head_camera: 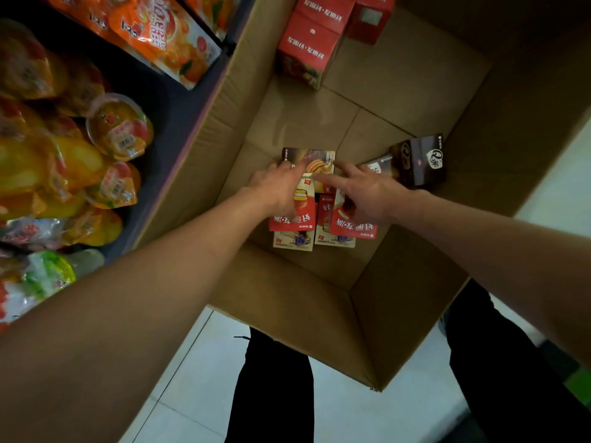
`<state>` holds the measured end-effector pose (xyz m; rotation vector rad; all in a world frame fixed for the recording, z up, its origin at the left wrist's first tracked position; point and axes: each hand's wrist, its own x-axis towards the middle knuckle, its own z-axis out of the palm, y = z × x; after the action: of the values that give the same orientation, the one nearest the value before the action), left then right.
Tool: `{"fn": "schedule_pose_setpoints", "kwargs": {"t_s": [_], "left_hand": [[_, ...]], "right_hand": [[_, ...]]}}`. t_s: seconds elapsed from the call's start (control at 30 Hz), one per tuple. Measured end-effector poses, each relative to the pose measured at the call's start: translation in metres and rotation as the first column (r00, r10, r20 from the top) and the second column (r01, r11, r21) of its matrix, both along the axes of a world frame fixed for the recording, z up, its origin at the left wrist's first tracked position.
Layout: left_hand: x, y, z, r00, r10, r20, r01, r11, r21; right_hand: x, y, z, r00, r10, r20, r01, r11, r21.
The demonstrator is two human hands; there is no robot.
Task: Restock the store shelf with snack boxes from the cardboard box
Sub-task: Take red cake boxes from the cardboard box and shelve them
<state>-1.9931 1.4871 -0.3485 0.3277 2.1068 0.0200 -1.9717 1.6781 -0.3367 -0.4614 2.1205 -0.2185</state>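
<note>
Both my arms reach down into a large open cardboard box (287, 302). On its floor lie several red and white snack boxes (297, 223) in a loose cluster. My left hand (276, 187) rests on the left ones, fingers fairly straight and pointing at a box with a purple top (315, 158). My right hand (361, 191) lies over the right red box (355, 227), fingers spread and extended. Neither hand visibly grips anything. A dark brown snack box (419, 163) sits to the right. Tall red boxes (308, 47) stand at the far end.
To the left, a dark store shelf (166, 100) holds jelly cups (120, 127) and orange snack bags (163, 33). The box stands on a pale tiled floor (198, 372). My dark trouser legs (271, 388) are below the box's near wall.
</note>
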Motion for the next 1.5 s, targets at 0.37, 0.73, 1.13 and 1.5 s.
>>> {"fn": "schedule_pose_setpoints", "kwargs": {"t_s": [0.37, 0.73, 1.13, 1.5], "left_hand": [[0.053, -0.031, 0.009, 0.989, -0.105, -0.101, 0.115, 0.988, 0.103], [0.05, -0.041, 0.003, 0.928, -0.343, 0.144, 0.317, 0.931, 0.181], [0.041, -0.035, -0.003, 0.909, -0.178, 0.376, 0.224, 0.971, -0.083], [0.051, -0.045, -0.003, 0.93, -0.059, 0.362, 0.111, 0.986, -0.125]], "right_hand": [[0.02, 0.027, 0.009, 0.946, 0.314, -0.078, -0.305, 0.946, 0.109], [0.006, 0.021, -0.002, 0.81, 0.561, 0.171, -0.583, 0.804, 0.12], [0.001, 0.005, 0.01, 0.795, 0.467, 0.388, -0.571, 0.792, 0.217], [-0.009, 0.034, 0.029, 0.896, -0.367, 0.249, 0.346, 0.93, 0.126]]}}
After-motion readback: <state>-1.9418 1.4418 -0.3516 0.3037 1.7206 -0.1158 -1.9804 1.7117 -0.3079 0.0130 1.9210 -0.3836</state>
